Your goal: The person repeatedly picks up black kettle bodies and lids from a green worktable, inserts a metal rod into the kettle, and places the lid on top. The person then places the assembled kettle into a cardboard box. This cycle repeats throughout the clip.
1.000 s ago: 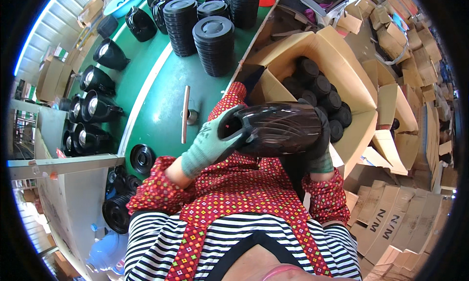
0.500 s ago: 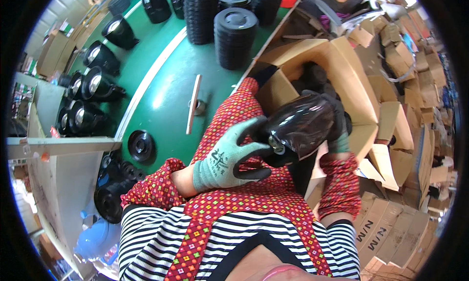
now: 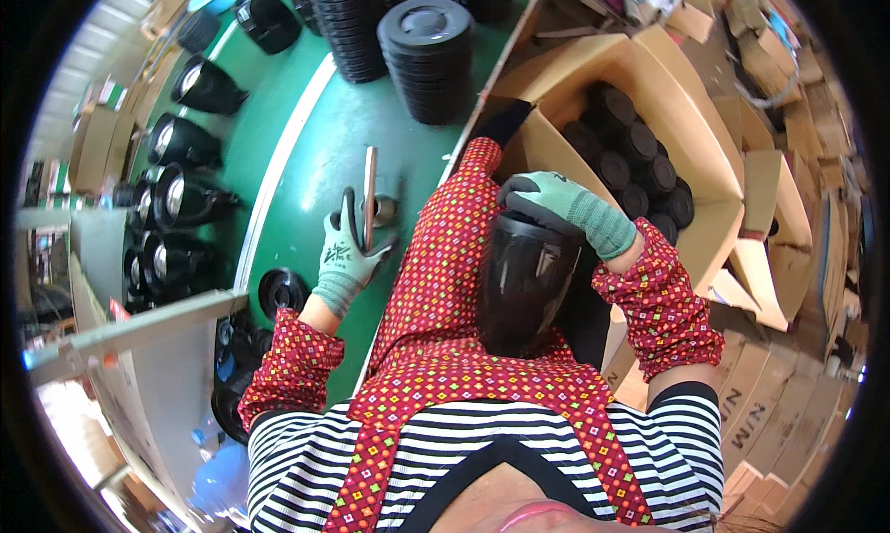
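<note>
On my lap, against the red patterned apron (image 3: 436,246), a glossy black jug body (image 3: 524,287) stands roughly upright. My right hand (image 3: 547,202), in a green glove with dark fingers, is closed over its upper end. Over the green table, my left hand (image 3: 345,260), gloved alike, has its fingers and thumb apart on either side of a thin, light-coloured stick (image 3: 370,195). No firm grip on the stick shows. A small round metallic thing (image 3: 385,210) lies beside the stick.
An open cardboard box (image 3: 691,97) at my right holds several black cylindrical pieces (image 3: 640,144). Stacked black lids (image 3: 426,65) stand at the table's far end. Black jugs with shiny insides (image 3: 190,195) line its left side. A single black lid (image 3: 282,292) lies nearer me.
My left hand has left the jug body and moved left to the stick. The jug body has turned from lying slanted to upright, and my right hand has shifted onto its upper end.
</note>
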The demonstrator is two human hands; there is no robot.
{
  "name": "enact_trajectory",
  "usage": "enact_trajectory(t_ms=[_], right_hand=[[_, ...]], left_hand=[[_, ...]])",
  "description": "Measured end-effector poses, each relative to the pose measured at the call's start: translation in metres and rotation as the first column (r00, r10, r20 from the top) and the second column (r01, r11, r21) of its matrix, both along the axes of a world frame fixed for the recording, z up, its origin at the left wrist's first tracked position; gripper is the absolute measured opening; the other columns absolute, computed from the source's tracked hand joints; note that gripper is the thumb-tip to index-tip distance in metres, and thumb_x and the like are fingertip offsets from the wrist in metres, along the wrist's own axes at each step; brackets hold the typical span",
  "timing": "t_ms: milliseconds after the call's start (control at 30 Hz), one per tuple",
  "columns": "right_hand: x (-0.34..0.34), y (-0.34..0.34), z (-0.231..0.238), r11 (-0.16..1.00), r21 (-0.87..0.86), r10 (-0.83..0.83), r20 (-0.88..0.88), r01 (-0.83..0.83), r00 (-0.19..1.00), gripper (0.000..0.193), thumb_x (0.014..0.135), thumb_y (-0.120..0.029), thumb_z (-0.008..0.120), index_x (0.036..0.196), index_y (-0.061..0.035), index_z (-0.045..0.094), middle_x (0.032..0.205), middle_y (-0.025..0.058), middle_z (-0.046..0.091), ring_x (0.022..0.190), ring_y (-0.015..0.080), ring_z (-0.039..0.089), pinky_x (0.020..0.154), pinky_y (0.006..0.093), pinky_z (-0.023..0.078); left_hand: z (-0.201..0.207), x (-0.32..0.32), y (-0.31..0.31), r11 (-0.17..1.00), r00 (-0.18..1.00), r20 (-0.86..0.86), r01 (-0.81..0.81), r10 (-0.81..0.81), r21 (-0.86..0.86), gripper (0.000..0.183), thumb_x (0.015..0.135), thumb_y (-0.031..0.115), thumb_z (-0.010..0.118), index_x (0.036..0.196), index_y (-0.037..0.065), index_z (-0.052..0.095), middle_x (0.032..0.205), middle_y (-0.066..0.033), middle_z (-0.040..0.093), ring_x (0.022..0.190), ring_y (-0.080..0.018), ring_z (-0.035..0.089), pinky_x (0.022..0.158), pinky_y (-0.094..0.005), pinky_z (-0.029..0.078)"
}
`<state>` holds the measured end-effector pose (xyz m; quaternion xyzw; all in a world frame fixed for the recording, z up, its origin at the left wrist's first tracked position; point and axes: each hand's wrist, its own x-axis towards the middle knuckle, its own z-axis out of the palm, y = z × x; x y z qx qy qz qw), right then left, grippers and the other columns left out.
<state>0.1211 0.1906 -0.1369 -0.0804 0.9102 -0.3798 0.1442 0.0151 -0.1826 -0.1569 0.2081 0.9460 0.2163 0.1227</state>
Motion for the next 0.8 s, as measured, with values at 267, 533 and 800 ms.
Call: enact_trajectory(t_ms=[267,533,800], right_hand=[[0.007,-0.025,0.048,0.912,-0.254,-0.353,-0.088,0.322,0.931,0.035,0.096,-0.023,0.067,0.130,-0.0115,0.067,0.121,0.0228,0.069,0.119,0.0424,0.065,0.100,0.0513,0.052],[-0.059,0.011,0.106,0.999,0.049,0.051,-0.686,-0.025,0.726,0.038,0.089,-0.025,0.067,0.121,-0.0057,0.073,0.116,0.0191,0.065,0.114,0.0419,0.060,0.112,0.0546,0.041],[-0.019,0.033,0.004,0.801,-0.593,-0.264,-0.469,-0.079,0.843,0.042,0.102,-0.037,0.060,0.113,0.0024,0.070,0.124,0.0193,0.065,0.118,0.0348,0.060,0.106,0.0448,0.046]], left_hand=[[0.071,-0.003,0.040,0.803,0.706,0.707,-0.396,-0.043,0.446,0.072,0.100,0.009,0.069,0.164,0.007,0.037,0.105,-0.0021,0.067,0.074,-0.0063,0.057,0.063,-0.0211,0.047],[0.195,-0.026,0.129,0.856,0.613,0.662,0.048,-0.432,0.514,0.071,0.099,0.020,0.070,0.158,-0.006,0.041,0.130,-0.0204,0.068,0.105,-0.0203,0.069,0.091,-0.0322,0.053],[0.169,-0.031,0.202,0.171,0.385,-0.214,0.753,-0.898,0.635,0.060,0.099,0.042,0.064,0.138,-0.002,0.063,0.132,-0.0235,0.063,0.123,-0.0379,0.063,0.107,-0.0522,0.048]])
